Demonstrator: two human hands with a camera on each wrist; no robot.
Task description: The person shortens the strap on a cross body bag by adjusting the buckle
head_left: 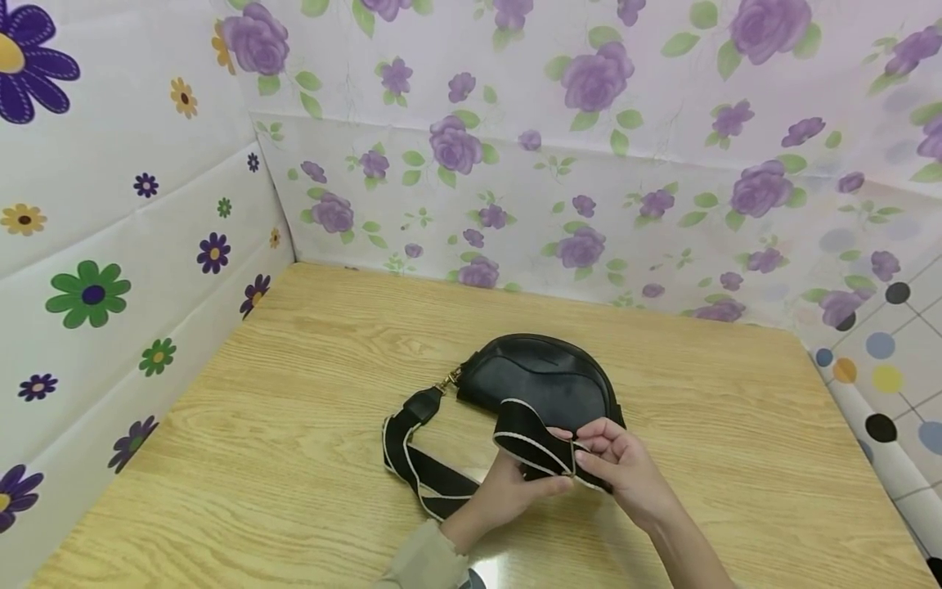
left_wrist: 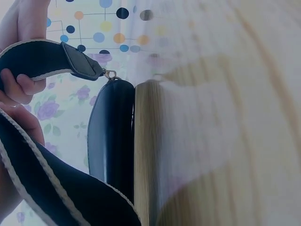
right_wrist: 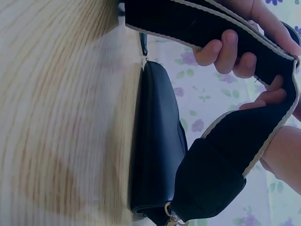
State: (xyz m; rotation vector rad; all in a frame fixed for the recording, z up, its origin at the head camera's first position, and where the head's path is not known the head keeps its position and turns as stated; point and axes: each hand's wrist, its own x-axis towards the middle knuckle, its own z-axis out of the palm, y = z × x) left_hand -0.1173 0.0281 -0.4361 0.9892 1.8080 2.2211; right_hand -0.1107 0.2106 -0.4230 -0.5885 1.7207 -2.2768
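Observation:
A black half-moon bag [head_left: 548, 380] lies on the table, with a curved seam across its front. Its wide black strap [head_left: 518, 425], edged in pale braid, is raised in a loop in front of it. My left hand [head_left: 508, 491] grips the strap from below, fingers curled round it in the right wrist view. Close to a thin metal slider [head_left: 573, 458], my right hand [head_left: 625, 470] pinches the strap between thumb and fingers. Leather end tabs [left_wrist: 81, 61] join the strap to the bag through gold clasps [right_wrist: 173, 219].
A stretch of strap [head_left: 434, 474] trails on the wood-grain table [head_left: 294, 393] left of the hands. Flower-printed sheets [head_left: 456, 204] rise behind and to the left, and a dotted sheet [head_left: 883, 376] borders the right side.

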